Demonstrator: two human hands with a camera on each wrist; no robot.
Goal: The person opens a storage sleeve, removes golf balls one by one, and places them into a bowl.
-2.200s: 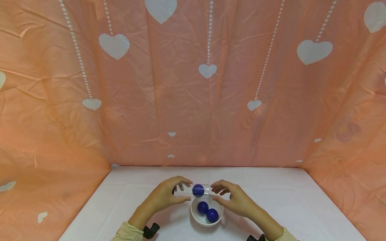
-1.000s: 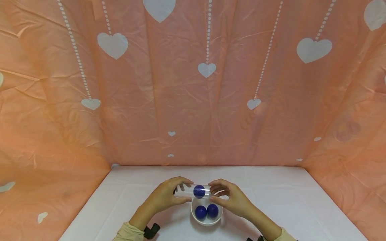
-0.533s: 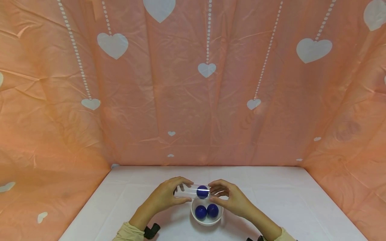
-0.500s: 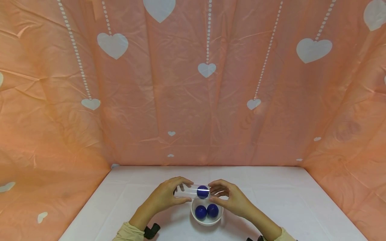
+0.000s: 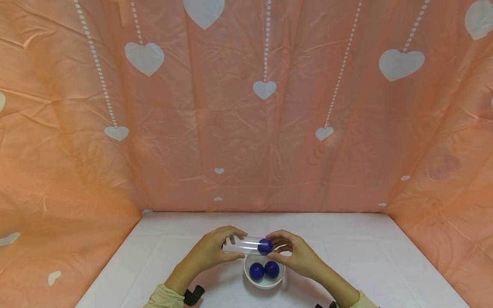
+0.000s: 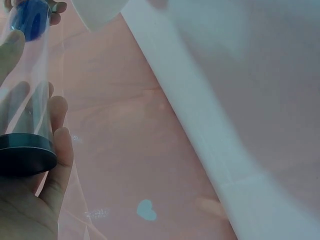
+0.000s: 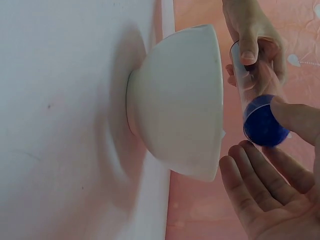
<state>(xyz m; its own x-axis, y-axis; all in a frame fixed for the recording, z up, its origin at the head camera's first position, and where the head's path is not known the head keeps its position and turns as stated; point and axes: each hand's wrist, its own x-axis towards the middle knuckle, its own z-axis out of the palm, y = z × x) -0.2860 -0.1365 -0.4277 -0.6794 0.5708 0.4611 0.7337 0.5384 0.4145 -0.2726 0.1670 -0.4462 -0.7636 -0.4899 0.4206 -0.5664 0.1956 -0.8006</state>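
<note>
My left hand [image 5: 215,244] grips a clear tube [image 5: 242,245] held lying on its side above a white bowl [image 5: 264,285]. A black cap [image 6: 27,157] covers the tube's left end, inside the palm. At the other end a dark blue ball [image 5: 265,247] sticks partly out of the mouth. My right hand [image 5: 298,252] is cupped around that mouth, its thumb overlapping the ball in the right wrist view, the other fingers [image 7: 250,185] loosely extended below. Two more blue balls [image 5: 256,271] lie side by side in the bowl.
The bowl stands on a table with a white cloth [image 5: 173,226]. An orange curtain [image 5: 239,141] with white hearts hangs behind and at both sides. A black wrist mount [image 5: 194,295] sits on the left forearm.
The blue ball has slid right through the tube until part of it is outside. My right hand moved slightly left to the mouth; the balls in the bowl shifted to lie level.
</note>
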